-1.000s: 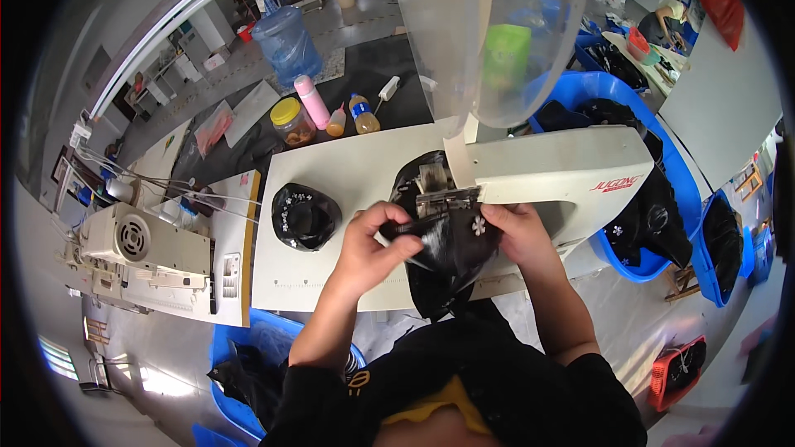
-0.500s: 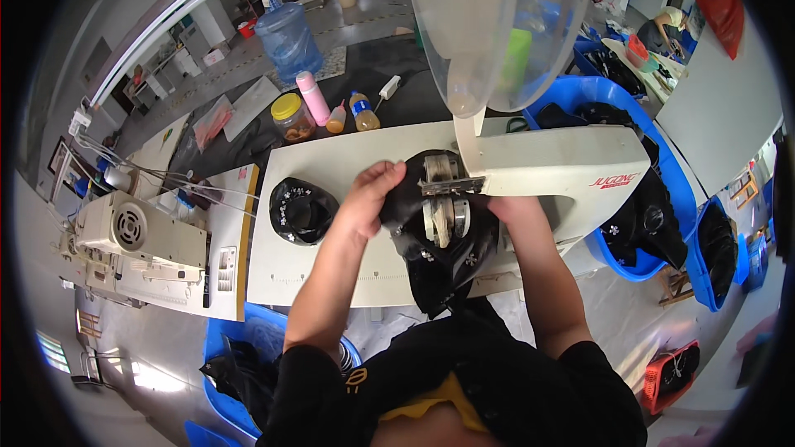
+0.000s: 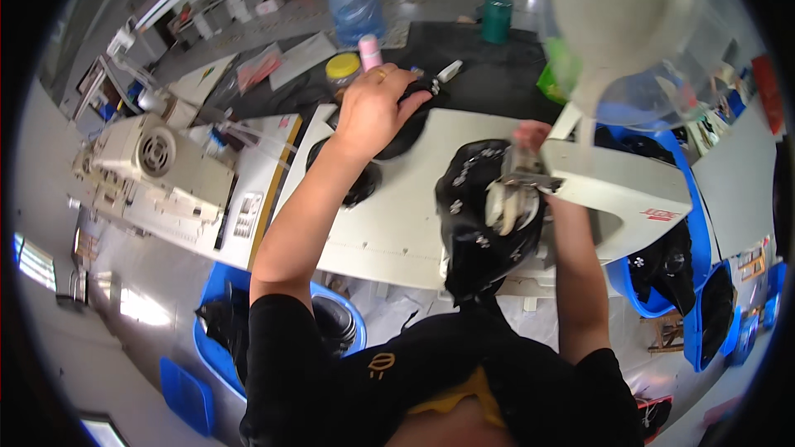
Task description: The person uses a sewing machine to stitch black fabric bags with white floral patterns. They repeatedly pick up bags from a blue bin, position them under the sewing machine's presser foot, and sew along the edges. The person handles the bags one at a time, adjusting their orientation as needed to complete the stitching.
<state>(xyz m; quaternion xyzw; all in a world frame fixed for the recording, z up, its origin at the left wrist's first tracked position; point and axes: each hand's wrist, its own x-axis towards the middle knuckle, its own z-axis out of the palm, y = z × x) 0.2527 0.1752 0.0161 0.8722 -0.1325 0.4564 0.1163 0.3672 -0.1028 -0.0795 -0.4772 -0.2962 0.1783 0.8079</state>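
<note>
the left hand [image 3: 374, 112] is raised over the far edge of the white table [image 3: 373, 240], its thumb and fingers clamped on a loose black piece [image 3: 406, 139] with small white flowers, which hangs below the palm. under the left forearm, a round black item [image 3: 362, 188] lies on the table, partly hidden by the arm.

the right forearm passes beneath the arm of the white sewing machine [image 3: 633, 182], and the right hand [image 3: 532, 132] shows on the far side of the machine's head. it is blurred and partly covered, so i cannot tell whether its fingers are together on anything.

a shiny black cover [image 3: 472, 219] with white flowers sits at the machine's head, wrapped around the pale parts there, its near end hanging over the table's near edge.

past the table, on a dark surface, stand a jar with a yellow lid [image 3: 343, 66], a pink bottle [image 3: 370, 51] and a large blue water jug [image 3: 354, 4]. 2 blue tubs [image 3: 700, 215] [image 3: 213, 294] flank the table, both holding black items.
</note>
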